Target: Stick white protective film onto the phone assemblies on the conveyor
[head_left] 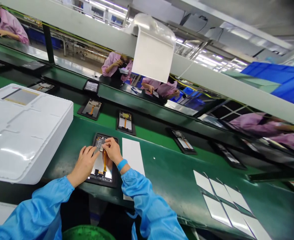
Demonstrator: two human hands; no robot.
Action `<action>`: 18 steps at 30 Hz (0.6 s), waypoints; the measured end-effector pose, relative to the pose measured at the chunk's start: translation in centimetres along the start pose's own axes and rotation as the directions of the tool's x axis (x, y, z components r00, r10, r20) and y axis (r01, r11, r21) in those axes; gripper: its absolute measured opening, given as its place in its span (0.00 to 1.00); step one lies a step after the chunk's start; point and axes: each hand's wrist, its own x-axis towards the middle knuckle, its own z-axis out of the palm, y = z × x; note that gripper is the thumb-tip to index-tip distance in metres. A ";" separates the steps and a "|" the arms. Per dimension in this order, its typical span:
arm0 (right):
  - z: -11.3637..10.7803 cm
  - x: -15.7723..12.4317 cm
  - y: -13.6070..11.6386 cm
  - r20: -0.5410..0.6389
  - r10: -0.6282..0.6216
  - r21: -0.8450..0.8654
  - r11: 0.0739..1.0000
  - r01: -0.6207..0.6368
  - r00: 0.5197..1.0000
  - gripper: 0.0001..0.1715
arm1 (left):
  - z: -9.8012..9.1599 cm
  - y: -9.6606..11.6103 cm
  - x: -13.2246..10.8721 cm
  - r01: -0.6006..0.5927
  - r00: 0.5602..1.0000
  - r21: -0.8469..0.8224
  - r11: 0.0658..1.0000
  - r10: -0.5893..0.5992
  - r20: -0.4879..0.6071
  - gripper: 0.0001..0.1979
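An opened tablet (100, 166) lies in a black tray in front of me, its inside facing up. An orange ribbon cable (105, 161) runs down its silver panel from a small circuit board (98, 142) at the top. My left hand (84, 164) rests over the tablet's left side, fingers stretched toward the board. My right hand (113, 150), with a blue band at the wrist, reaches in from the right. Its thumb and fingertips are pressed together at the board's right edge; what they pinch is hidden. A white sheet (132, 151) lies just right of the tablet.
Stacked white plastic trays (36, 133) stand at the left. Several white rectangular panels (215, 208) lie at the right. Beyond, more opened tablets (125, 121) sit on the green conveyor belt (147, 137). People in pink sleeves work across the line. A white board (153, 55) hangs overhead.
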 end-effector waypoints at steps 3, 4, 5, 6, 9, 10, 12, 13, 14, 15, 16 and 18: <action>0.1 -0.1 -0.4 -0.008 0.011 -0.018 1.000 -0.011 1.000 0.10 | 0.5 -0.3 0.2 0.001 1.000 -0.001 1.000 -0.001 0.012 0.23; 0.1 -0.1 -0.4 -0.012 0.008 -0.028 1.000 -0.008 1.000 0.10 | 0.6 -0.3 0.3 0.002 1.000 0.001 1.000 -0.002 0.013 0.23; 0.1 -0.1 -0.4 -0.015 0.002 -0.039 0.999 -0.003 1.000 0.10 | 0.7 -0.3 0.4 0.003 1.000 0.003 1.000 -0.003 0.014 0.23; 0.1 0.0 -0.4 -0.016 -0.003 -0.049 0.999 0.002 1.000 0.10 | 0.8 -0.3 0.6 0.003 1.000 0.003 1.000 -0.003 0.016 0.23; 0.2 0.0 -0.1 -0.017 -0.008 -0.076 0.997 0.007 1.000 0.10 | 1.0 -0.1 1.1 0.000 1.000 0.005 1.000 0.000 0.020 0.23; 0.2 0.0 0.0 -0.017 -0.012 -0.084 0.996 0.010 1.000 0.09 | 1.0 -0.1 1.3 -0.002 1.000 0.009 1.000 0.002 0.022 0.22; 0.4 -0.1 0.1 -0.020 -0.025 -0.098 0.995 0.023 0.999 0.10 | 0.8 0.1 1.7 -0.006 0.999 0.025 1.000 0.005 0.031 0.21; 0.4 -0.2 0.1 -0.019 -0.036 -0.106 0.994 0.034 0.999 0.10 | 0.7 0.3 1.9 -0.008 0.999 0.036 0.999 0.007 0.036 0.19; 0.4 -0.3 0.1 -0.012 -0.052 -0.114 0.992 0.050 0.999 0.10 | 0.5 0.4 2.1 -0.009 0.999 0.047 0.999 0.007 0.040 0.18; 0.3 -0.4 0.1 -0.003 -0.073 -0.126 0.989 0.072 0.997 0.10 | 0.4 0.6 2.2 -0.008 0.999 0.059 0.998 0.005 0.041 0.17; 0.2 -0.5 0.1 0.002 -0.101 -0.143 0.985 0.101 0.995 0.10 | 0.3 0.8 2.3 -0.006 0.999 0.071 0.997 0.003 0.042 0.16; -0.2 -0.7 0.1 -0.001 -0.166 -0.183 0.970 0.163 0.986 0.11 | 0.2 1.1 2.6 -0.001 0.999 0.097 0.995 -0.003 0.038 0.15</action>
